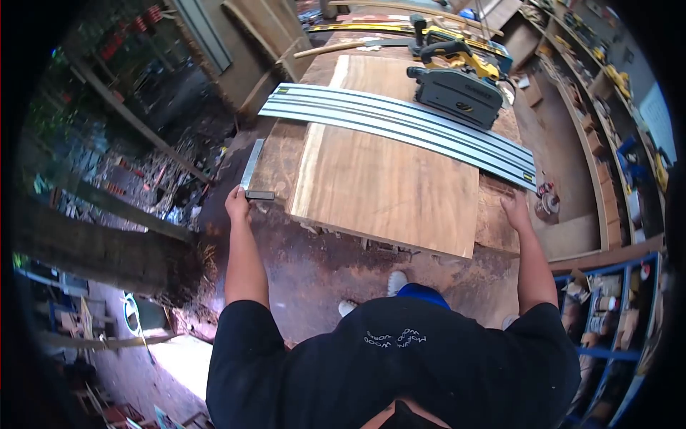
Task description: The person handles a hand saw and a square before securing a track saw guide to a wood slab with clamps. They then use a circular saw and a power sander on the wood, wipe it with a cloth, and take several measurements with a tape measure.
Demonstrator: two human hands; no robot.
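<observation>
My left hand [238, 204] is closed on a try square at the left edge of the bench. The square's metal blade [252, 163] points away from me and its dark stock [260, 195] reaches to the right, beside the wooden board. My right hand [515, 210] is at the bench's right edge, just below the near end of the guide rail. Its fingers look curled; what they hold, if anything, is too small to make out. The wide wooden board [393, 179] lies flat, with the silver guide rail [386, 125] across it. A yellow and black track saw [461, 89] stands on the rail.
Long wooden strips and a yellow level [361, 28] lie at the bench's far end. Shelves [597, 136] with tools line the right side, and a blue rack [607, 354] stands at lower right. A thick tree trunk [100, 247] is at left. A bottle-like item [548, 203] stands beyond my right hand.
</observation>
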